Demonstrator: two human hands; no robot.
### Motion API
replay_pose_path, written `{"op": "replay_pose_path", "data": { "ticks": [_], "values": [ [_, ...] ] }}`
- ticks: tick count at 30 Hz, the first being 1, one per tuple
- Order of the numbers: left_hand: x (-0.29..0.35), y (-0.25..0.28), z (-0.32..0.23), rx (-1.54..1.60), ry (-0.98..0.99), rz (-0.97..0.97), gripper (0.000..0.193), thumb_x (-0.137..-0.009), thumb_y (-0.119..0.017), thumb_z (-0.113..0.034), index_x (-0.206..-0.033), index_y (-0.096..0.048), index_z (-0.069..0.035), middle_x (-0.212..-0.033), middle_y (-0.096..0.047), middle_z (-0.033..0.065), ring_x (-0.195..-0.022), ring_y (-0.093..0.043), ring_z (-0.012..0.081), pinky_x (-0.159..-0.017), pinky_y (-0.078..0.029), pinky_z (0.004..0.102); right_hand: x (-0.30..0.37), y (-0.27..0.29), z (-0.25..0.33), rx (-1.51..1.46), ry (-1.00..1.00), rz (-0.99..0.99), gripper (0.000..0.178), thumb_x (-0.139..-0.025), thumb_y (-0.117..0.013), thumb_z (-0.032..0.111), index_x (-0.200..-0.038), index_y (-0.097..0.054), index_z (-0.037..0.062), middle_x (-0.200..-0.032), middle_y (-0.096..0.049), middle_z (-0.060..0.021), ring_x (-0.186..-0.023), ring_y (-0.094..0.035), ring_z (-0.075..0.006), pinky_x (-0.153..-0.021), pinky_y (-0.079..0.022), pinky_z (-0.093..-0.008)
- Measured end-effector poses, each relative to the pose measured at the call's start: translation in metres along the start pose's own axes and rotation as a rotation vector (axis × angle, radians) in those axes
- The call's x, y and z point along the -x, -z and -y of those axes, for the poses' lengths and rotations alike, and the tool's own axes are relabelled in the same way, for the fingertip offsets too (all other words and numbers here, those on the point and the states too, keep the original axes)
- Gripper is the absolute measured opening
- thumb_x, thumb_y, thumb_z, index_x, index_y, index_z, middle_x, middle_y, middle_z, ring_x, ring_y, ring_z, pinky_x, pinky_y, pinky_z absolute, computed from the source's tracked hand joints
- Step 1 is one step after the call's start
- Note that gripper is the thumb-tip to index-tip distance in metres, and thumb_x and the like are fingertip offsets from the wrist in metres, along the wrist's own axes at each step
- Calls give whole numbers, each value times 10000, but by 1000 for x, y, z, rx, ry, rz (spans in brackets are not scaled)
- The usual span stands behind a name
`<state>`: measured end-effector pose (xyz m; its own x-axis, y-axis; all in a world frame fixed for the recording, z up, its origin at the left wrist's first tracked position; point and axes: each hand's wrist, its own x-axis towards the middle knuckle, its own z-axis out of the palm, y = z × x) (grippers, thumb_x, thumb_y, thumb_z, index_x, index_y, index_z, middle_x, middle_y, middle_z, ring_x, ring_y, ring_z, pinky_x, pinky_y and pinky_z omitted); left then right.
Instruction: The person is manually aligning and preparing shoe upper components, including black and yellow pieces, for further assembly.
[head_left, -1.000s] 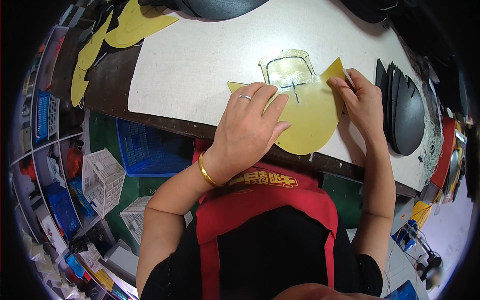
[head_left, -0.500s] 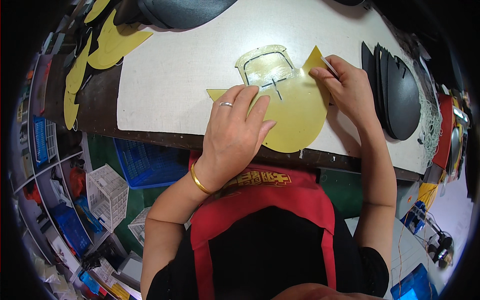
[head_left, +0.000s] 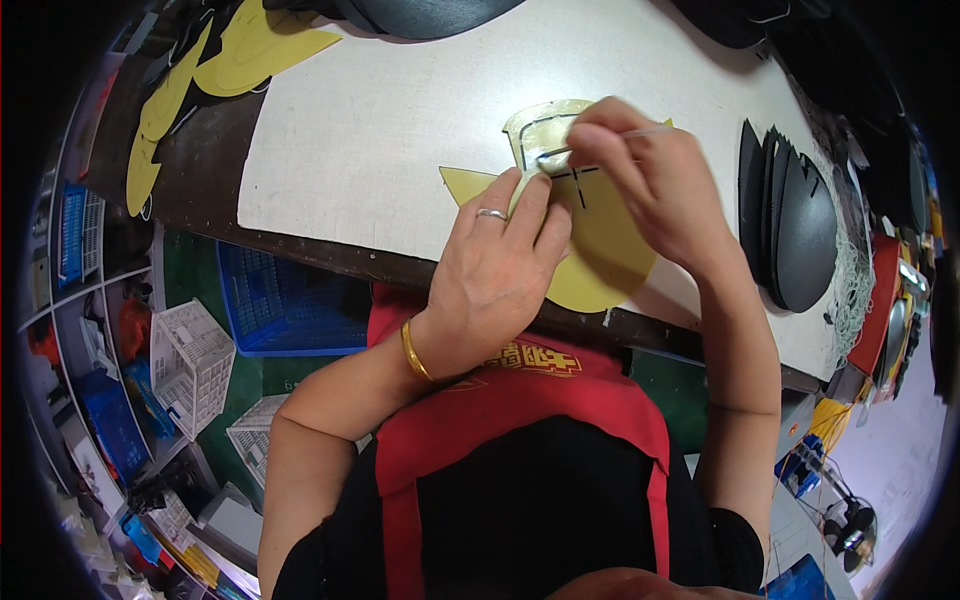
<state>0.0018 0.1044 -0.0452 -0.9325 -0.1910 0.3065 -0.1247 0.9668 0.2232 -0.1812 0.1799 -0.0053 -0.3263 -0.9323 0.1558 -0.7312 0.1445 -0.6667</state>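
A yellow sheet piece [head_left: 600, 280] with a rounded near edge and pointed corners lies near the table's front edge. Over it sits a clear, shiny template [head_left: 548, 112] with dark slots cut along a curve and a cross. My left hand [head_left: 495, 255] lies flat on them, fingers slightly spread, pressing near the template's left side. In my right hand [head_left: 655, 185] is a slim pen [head_left: 556, 154], pinched between thumb and fingers. Its dark tip points left, at the template's left slot; whether it touches I cannot tell.
Black rounded pieces [head_left: 800, 240] stand stacked at the right of the white board [head_left: 350, 130], beside a tangle of pale thread [head_left: 850, 290]. More yellow pieces [head_left: 250, 60] lie far left. A blue crate [head_left: 290, 310] and a white basket [head_left: 190, 365] are below the table.
My right hand has moved left, from the sheet's right corner to over the template, carrying the pen. My left hand stays on the sheet. The whole view has shifted slightly.
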Motion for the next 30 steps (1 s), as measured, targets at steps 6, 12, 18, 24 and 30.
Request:
{"op": "replay_pose_path", "data": {
  "ticks": [6, 12, 18, 24, 30],
  "values": [
    [-1, 1, -3, -31, 6, 10, 462, -846, -701, -177, -1257, -594, 6, -1293, -551, 198, -1197, -539, 354, -961, -466, 429, -19, 1, -25, 332, 45, -222, 236, -994, -580, 298, -942, -642, 76, -723, -662, -133, -688, -645, -360, -606, -489, -429],
    [-1, 4, -2, -38, -1, 30, 458, -860, -691, -195, -1260, -595, 5, -1283, -559, 194, -1205, -540, 350, -974, -455, 426, 27, 18, -1, 512, -66, -203, 272, -1001, -594, 308, -860, -628, 78, -659, -624, -106, -577, -626, -278, -536, -469, -381],
    [-3, 6, -3, -73, -5, 64, 440, -883, -670, -201, -1257, -591, 17, -1290, -553, 193, -1210, -537, 348, -985, -443, 421, 30, -3, -1, 327, 145, -177, 111, -937, -672, 201, -887, -640, 106, -714, -639, -86, -648, -641, -291, -569, -490, -380],
    [-2, 1, -3, -23, 12, 14, 431, -881, -672, -190, -1250, -590, 15, -1297, -548, 199, -1208, -539, 350, -987, -447, 430, 34, -7, 1, 338, 236, -240, 102, -918, -688, 176, -872, -625, 111, -704, -638, -67, -624, -641, -270, -547, -479, -375],
    [0, 2, -2, -37, 9, 14, 458, -862, -686, -185, -1259, -574, 15, -1301, -543, 193, -1209, -529, 358, -976, -457, 434, 34, 36, -20, 117, -216, -274, 396, -1041, -452, 333, -1025, -697, 22, -731, -667, -153, -679, -663, -253, -689, -519, -344]
  ]
}}
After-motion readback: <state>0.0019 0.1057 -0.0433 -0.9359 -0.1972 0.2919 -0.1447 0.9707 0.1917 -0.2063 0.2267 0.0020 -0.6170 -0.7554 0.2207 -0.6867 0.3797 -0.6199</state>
